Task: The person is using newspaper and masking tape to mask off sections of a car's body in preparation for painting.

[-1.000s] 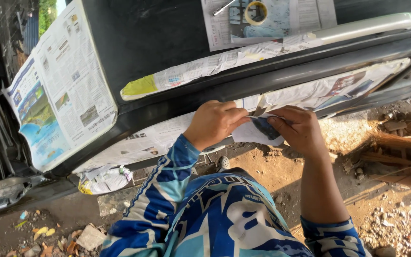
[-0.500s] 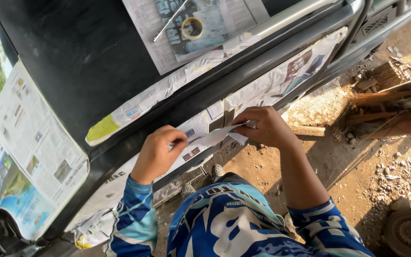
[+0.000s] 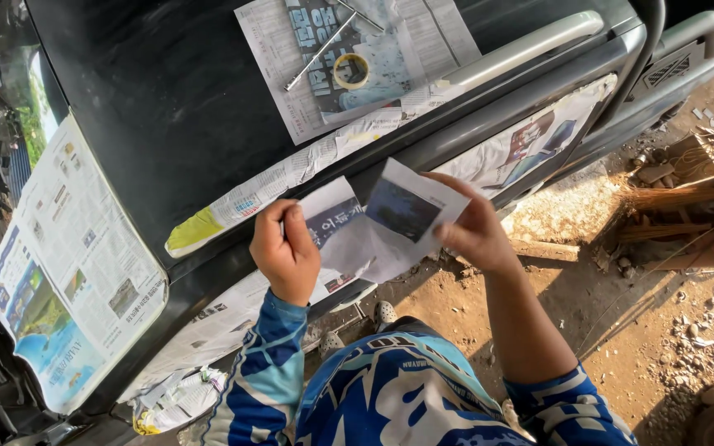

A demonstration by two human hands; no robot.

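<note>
**Both Hands Grip One Folded Newspaper Sheet at the Vehicle Edge**

Both hands grasp a single folded sheet of newspaper [image 3: 382,227], printed in white, grey and dark blue. Left hand [image 3: 285,252] is clenched around the sheet's left portion, fingers curled over the paper and knuckles facing the camera. Right hand [image 3: 477,231] pinches the sheet's right portion, with the thumb under the paper and the fingers wrapped over its upper right edge. The sheet sits between the two hands, held just in front of the grey trim strip [image 3: 489,124] that runs diagonally along the black vehicle panel [image 3: 175,107]. Whether the sheet touches the trim cannot be told.

Surrounding items:

- A narrow strip of newspaper with a yellow end [image 3: 258,198] lies along the lower edge of the black panel, above and left of the left hand.
- A large open newspaper page with a blue landscape photograph [image 3: 68,272] covers the panel's left side.
- A further newspaper sheet [image 3: 349,58] lies flat on the panel's upper area. It carries a roll of pale masking tape [image 3: 351,71] and a thin metal rod [image 3: 317,54], the rod just beside the roll.
- Another newspaper piece [image 3: 530,149] covers the bodywork to the right of the right hand.
- Below the vehicle lies bare brown soil [image 3: 663,330] with stones and scrap wood.

Both forearms wear blue and white patterned sleeves [image 3: 266,372].
</note>
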